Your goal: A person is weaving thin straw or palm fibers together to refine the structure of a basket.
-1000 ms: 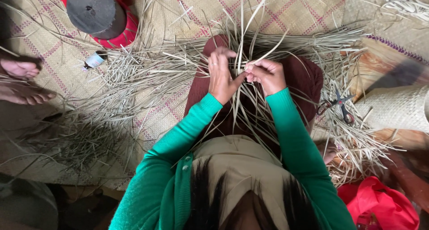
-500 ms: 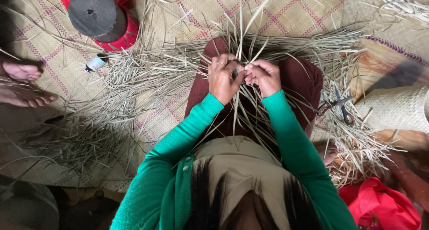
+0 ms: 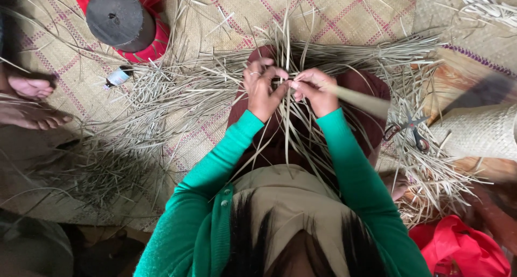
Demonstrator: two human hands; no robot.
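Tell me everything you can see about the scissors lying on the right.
The scissors are small, with reddish-brown loop handles and thin dark metal blades. They lie flat and slightly open, crossed like an X, on loose pale straw strips beside a woven mat. Neither hand touches them; the right hand works to their left.
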